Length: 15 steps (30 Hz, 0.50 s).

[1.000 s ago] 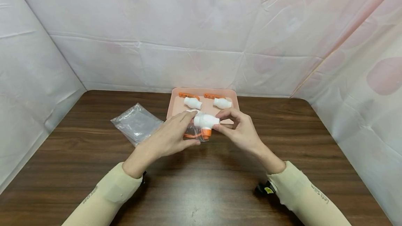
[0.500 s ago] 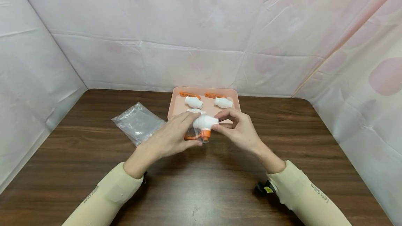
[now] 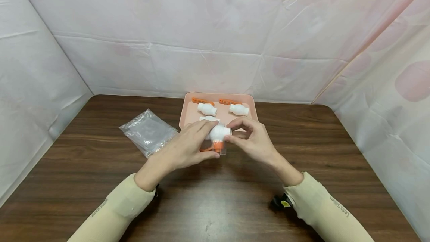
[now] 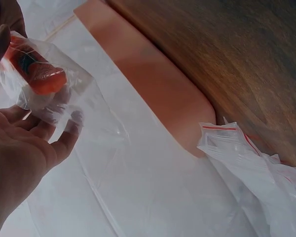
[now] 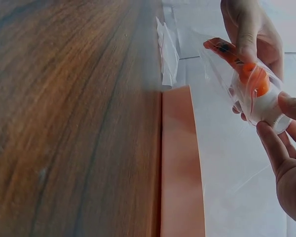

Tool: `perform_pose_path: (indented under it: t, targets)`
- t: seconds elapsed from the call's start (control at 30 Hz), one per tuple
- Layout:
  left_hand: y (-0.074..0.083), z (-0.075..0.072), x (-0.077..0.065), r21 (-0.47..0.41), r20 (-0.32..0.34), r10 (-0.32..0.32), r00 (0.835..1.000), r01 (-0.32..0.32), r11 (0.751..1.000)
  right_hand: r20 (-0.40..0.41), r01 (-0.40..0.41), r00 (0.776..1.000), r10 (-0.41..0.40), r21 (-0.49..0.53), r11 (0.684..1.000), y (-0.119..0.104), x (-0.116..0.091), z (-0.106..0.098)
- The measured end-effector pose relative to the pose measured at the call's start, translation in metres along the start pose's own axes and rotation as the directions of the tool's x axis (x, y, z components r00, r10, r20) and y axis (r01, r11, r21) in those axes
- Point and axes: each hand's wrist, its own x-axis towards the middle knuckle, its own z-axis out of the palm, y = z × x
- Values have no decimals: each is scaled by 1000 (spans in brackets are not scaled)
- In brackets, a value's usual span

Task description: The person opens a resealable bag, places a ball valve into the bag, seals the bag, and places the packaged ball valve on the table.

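Observation:
A white plastic ball valve [image 3: 220,133] with an orange handle [image 5: 227,49] lies mostly inside a clear zip bag [image 4: 81,81] between my hands. My left hand [image 3: 186,145] holds the bag from the left, thumb below and fingers over the top. At the right end, the thumb and fingers of my right hand [image 3: 252,135] pinch the white pipe end of the valve. This end shows near the bag's red-striped mouth in the right wrist view. My left fingers hide part of the handle in the head view.
Behind my hands a pink tray [image 3: 188,117] holds several more white valves [image 3: 239,109] with orange handles [image 3: 203,101]. A pile of clear zip bags [image 3: 147,130] lies left of the tray on the wooden table [image 3: 215,204]. Pale cloth walls stand behind and at both sides.
The valve has shifted slightly left and deeper into the bag, and its orange stem now points more straight toward me. My right hand has followed it left; my left hand moved slightly right.

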Motion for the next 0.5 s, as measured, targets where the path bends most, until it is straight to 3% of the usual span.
perform_pose_path:
  t: [0.33,0.5]
  targets:
    - [2,2,1,8,-19,17,1000,-17,1000,-26,-5,1000,5,-17,1000,0,0,3]
    - [3,1,1,22,-14,-5,1000,5,1000,-34,-6,999,5,-11,1000,3,0,2]
